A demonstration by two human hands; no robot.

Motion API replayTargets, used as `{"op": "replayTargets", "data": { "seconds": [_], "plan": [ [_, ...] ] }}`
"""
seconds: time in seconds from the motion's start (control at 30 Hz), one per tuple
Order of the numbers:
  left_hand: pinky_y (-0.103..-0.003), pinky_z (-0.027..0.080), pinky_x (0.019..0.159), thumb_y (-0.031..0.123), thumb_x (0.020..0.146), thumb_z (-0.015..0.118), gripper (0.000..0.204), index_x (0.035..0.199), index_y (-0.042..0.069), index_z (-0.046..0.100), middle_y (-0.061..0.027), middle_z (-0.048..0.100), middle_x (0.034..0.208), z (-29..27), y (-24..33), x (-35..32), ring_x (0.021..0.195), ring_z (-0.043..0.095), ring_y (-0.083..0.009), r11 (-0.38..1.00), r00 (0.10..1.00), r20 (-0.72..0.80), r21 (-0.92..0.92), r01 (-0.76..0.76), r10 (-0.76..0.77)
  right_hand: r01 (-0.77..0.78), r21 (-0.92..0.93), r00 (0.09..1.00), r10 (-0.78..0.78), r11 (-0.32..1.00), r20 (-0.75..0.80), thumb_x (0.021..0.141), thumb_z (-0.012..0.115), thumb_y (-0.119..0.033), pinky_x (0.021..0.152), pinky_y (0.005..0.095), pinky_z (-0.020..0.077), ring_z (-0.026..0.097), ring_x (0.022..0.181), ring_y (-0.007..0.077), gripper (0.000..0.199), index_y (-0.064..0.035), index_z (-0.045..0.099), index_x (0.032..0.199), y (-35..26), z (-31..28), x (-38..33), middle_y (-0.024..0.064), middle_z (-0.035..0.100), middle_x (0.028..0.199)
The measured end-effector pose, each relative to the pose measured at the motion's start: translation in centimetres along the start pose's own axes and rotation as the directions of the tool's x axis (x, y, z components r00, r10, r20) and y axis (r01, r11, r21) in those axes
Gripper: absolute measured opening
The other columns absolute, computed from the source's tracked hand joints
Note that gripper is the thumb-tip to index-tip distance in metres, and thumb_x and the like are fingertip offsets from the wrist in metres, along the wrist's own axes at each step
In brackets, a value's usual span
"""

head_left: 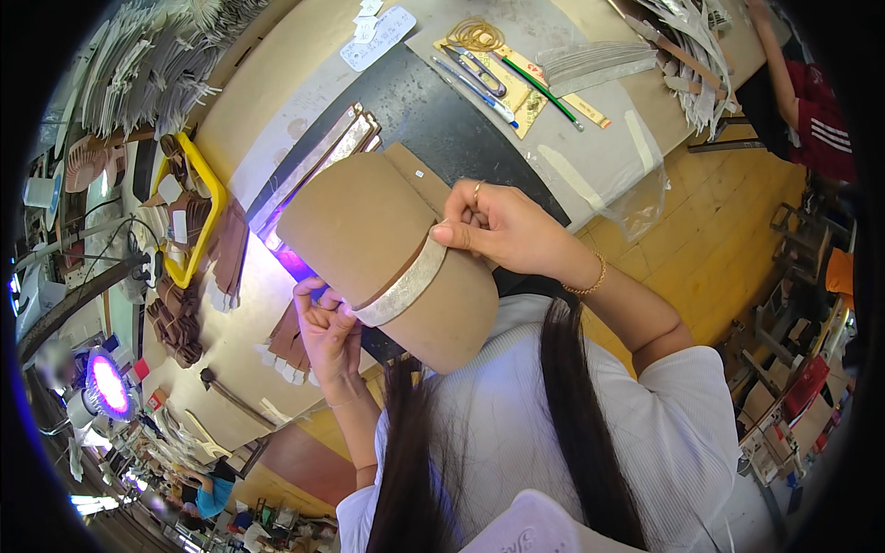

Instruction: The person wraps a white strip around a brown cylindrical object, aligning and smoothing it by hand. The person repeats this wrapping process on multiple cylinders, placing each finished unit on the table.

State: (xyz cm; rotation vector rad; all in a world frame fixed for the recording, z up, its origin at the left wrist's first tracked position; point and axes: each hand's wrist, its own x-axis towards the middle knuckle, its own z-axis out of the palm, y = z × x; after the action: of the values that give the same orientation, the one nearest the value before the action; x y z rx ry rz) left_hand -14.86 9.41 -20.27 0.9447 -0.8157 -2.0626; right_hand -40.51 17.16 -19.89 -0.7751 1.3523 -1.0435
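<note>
In front of me is a large, smooth tan form point(355, 217) with a rounded outline, tilted over the table edge. Across its middle runs a whitish strip point(406, 288) with a brown edge, bowed in a curve. My left hand point(330, 334) is closed, thumb and fingers pinching the strip's left end. At the upper right end, my right hand point(502, 226) pinches the same strip between thumb and curled fingers. Behind the form, several long strips point(323, 161) with shiny pale faces and brown edges lie stacked on a black board point(415, 115). Whether the strip is stuck to the form, I cannot tell.
Thread snips point(479, 72), a blue pen point(489, 97) and a green pencil point(544, 88) lie at the back. A yellow-rimmed basket point(214, 198) holds brown pieces at left, near a glowing purple lamp point(111, 382). Another person's arm point(779, 69) shows at far right.
</note>
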Motion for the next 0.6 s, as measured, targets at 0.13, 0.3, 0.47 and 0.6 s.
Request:
{"op": "replayTargets", "data": {
  "seconds": [0.13, 0.3, 0.47, 0.6],
  "plan": [
    [-0.027, 0.053, 0.072, -0.007, 0.076, 0.067, 0.053, 0.117, 0.008, 0.038, -0.0091, 0.063, 0.090, 0.1, 0.1, -0.1, 0.081, 0.063, -0.0168, 1.000, 1.000, -0.002, 0.017, 0.012, -0.012, 0.322, -0.231, 0.900, -0.373, 0.918, -0.228, 0.083, 0.066, -0.020, 0.062, 0.0256, 0.0418, 0.058, 0.070, 0.0104, 0.020, -0.0020, 0.061, 0.090, 0.2, 1.3, -1.0, 0.0032, 0.061, 0.080],
    [-0.028, 0.053, 0.070, -0.008, 0.077, 0.065, 0.051, 0.117, 0.007, 0.038, -0.0092, 0.063, 0.090, 0.6, -0.1, -0.4, 0.079, 0.063, -0.0169, 1.000, 0.999, -0.045, 0.003, -0.004, 0.004, 0.494, -0.547, 0.729, -0.665, 0.676, -0.162, 0.082, 0.062, -0.010, 0.077, 0.0303, 0.0398, 0.059, 0.088, 0.0186, 0.018, -0.0035, 0.065, 0.099, 1.8, 2.2, -2.2, 0.0066, 0.064, 0.097],
    [-0.029, 0.054, 0.067, -0.009, 0.079, 0.062, 0.047, 0.117, 0.005, 0.038, -0.0135, 0.062, 0.088, 0.6, 0.2, -0.5, 0.073, 0.064, -0.0208, 1.000, 1.000, -0.015, 0.000, 0.013, -0.012, 0.316, -0.174, 0.916, -0.348, 0.933, -0.201, 0.092, 0.052, -0.019, 0.090, 0.0314, 0.0393, 0.058, 0.099, 0.0216, 0.024, -0.0021, 0.063, 0.105, 1.8, 2.0, -3.1, 0.0114, 0.060, 0.108],
    [-0.030, 0.055, 0.062, -0.009, 0.081, 0.058, 0.039, 0.113, 0.004, 0.039, -0.0155, 0.061, 0.087, 0.9, 0.8, -1.4, 0.069, 0.065, -0.0230, 0.996, 0.999, 0.001, -0.083, -0.037, 0.038, 0.326, -0.220, 0.836, -0.389, 0.919, -0.386, 0.099, 0.034, -0.036, 0.101, 0.0335, 0.0327, 0.041, 0.123, 0.0219, 0.048, 0.0009, 0.048, 0.126, -1.0, -0.9, -2.7, 0.0152, 0.047, 0.131]
  ]
}}
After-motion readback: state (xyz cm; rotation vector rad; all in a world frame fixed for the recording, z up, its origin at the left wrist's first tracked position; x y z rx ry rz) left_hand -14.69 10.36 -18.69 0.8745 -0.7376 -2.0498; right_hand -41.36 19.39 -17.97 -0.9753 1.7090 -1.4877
